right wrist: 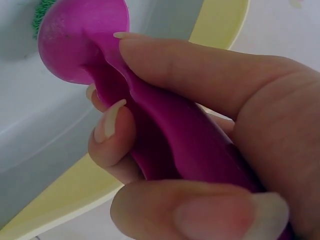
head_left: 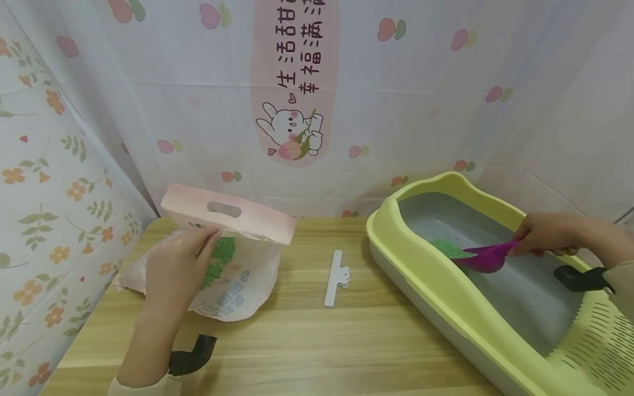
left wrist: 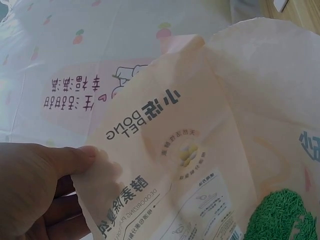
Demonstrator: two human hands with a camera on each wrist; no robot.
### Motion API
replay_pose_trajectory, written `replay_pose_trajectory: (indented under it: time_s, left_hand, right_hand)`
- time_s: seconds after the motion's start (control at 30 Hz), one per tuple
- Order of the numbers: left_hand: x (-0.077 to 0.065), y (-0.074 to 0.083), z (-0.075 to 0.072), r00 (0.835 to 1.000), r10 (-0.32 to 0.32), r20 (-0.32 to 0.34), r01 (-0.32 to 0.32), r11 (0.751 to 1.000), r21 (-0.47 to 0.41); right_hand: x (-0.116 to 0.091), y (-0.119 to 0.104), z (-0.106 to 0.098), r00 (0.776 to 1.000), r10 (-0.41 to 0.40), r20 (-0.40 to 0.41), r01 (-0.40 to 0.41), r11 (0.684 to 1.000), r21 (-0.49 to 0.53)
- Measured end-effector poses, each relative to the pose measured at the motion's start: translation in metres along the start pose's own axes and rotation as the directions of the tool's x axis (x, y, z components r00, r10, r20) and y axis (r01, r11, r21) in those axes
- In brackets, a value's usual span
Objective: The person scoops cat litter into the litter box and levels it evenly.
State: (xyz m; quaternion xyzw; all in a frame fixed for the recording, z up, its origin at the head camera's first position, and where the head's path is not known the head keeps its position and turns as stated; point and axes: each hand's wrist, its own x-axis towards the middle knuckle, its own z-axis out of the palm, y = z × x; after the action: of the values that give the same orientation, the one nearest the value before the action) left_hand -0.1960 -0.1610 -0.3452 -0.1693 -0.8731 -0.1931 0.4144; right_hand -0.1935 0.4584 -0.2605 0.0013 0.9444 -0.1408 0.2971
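Observation:
My left hand [head_left: 177,264] pinches the opened top edge of a pale pink pet-litter bag [left wrist: 165,150], which lies on the table at the left. Green pellets [left wrist: 282,215] show inside its mouth. In my right hand [head_left: 547,234] is the handle of a magenta scoop [head_left: 490,263], fingers curled round it. The scoop is over the grey inside of a yellow-rimmed litter box [head_left: 421,275]. Green pellets [head_left: 448,248] appear at the scoop's front end; whether they lie in it or on the box floor beyond, I cannot tell. The right wrist view shows the scoop's underside.
A white bag clip [head_left: 334,279] lies on the wooden table [head_left: 317,341] between bag and box. A slotted yellow grate [head_left: 594,335] covers the box's near end. Printed curtains [head_left: 208,110] hang behind and at the left.

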Motion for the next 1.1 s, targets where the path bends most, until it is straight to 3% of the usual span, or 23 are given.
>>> replay_pose_trajectory:
  time_s: [0.43,0.83,1.1]
  left_hand:
    - [0.000,-0.001,0.000,1.000,-0.007,0.006,0.007,1.000,0.006]
    - [0.000,-0.001,-0.002,1.000,-0.015,0.013,0.015,1.000,0.009]
    - [-0.001,-0.002,0.000,1.000,0.014,-0.011,-0.014,1.000,0.010]
  right_hand:
    - [0.013,-0.044,-0.022,0.998,0.046,0.052,-0.040,0.991,-0.125]
    - [0.030,-0.070,-0.036,0.995,0.092,0.035,-0.081,0.967,-0.242]
    - [0.033,-0.079,-0.042,0.995,0.101,0.014,-0.090,0.937,-0.337]
